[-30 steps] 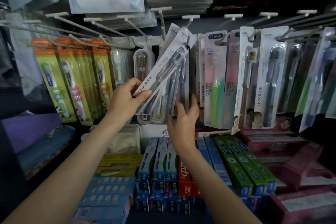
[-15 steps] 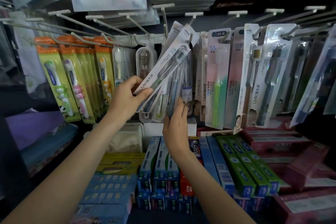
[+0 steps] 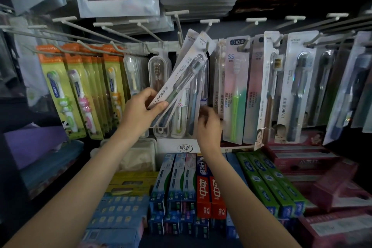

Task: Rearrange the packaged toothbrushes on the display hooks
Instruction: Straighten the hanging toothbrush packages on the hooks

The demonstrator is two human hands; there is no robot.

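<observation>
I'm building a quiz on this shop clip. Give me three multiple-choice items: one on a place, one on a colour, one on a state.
1. Where are the orange-topped children's toothbrush packs?
A. left hooks
B. far right hooks
C. bottom shelf

2. What colour is the handle in the SS pack?
A. red
B. green
C. black

3. How does the LMK pack in the left hand sit?
A. vertical
B. flat
C. tilted

Answers: 1 A, they hang left of the hands. 2 B, a bright green handle shows. 3 C, its top leans right.
</observation>
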